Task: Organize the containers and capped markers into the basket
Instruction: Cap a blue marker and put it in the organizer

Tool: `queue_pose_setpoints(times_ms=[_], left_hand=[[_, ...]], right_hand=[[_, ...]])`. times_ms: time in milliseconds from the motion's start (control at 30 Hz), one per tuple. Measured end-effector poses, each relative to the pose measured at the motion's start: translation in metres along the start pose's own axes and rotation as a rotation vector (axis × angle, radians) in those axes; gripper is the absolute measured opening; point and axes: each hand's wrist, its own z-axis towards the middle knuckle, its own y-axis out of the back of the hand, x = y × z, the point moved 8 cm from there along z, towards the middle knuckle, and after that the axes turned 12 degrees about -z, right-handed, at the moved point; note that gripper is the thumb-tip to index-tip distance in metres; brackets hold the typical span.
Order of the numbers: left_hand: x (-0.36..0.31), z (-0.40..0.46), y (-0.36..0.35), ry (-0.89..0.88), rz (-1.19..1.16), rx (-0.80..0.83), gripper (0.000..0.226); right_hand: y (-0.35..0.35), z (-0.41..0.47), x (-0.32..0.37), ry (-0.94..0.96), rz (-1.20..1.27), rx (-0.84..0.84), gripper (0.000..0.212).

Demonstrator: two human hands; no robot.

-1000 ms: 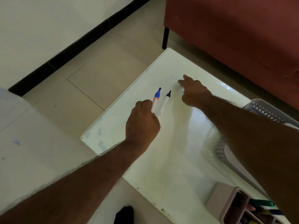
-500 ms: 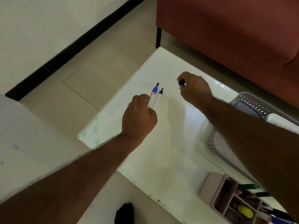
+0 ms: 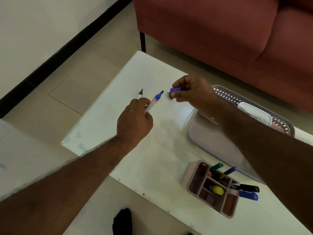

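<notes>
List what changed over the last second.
The right hand picked the blue cap off the white table and now pinches it, turned toward the blue marker. The left hand still grips both uncapped markers.

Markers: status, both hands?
Left hand grips two uncapped markers. Right hand pinches blue cap, not yet on. Basket unobstructed.

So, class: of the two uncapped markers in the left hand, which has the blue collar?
The blue marker, nearer the right hand; the other marker has a dark tip.
</notes>
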Motion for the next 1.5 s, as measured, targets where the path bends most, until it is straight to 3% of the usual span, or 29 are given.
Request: queue_pose_setpoints(times_ms=[267,500,733,1033,1500], left_hand=[[-0.035,-0.019,-0.022,-0.051,0.011,0.053,0.034],[-0.061,-0.03,-0.037,-0.096,0.026,0.09,0.033],[-0.086,-0.036,-0.044,-0.196,0.031,0.104,0.032],[-0.105,-0.042,-0.06,-0.198,-0.09,0.135,0.021],[-0.137,-0.042,-0.079,-0.213,-0.126,0.215,0.029]], right_hand=[[0.027,-0.039,-0.012,0.012,0.017,-0.014,0.031],[0.041,-0.059,-0.02,-0.003,-0.054,-0.015,0.022],[0.054,-0.077,-0.032,-0.028,-0.115,-0.03,0.03],[0.073,-0.098,-0.046,-0.074,-0.048,-0.03,0.027],[0.098,-0.119,-0.063,-0.083,0.064,-0.03,0.019]])
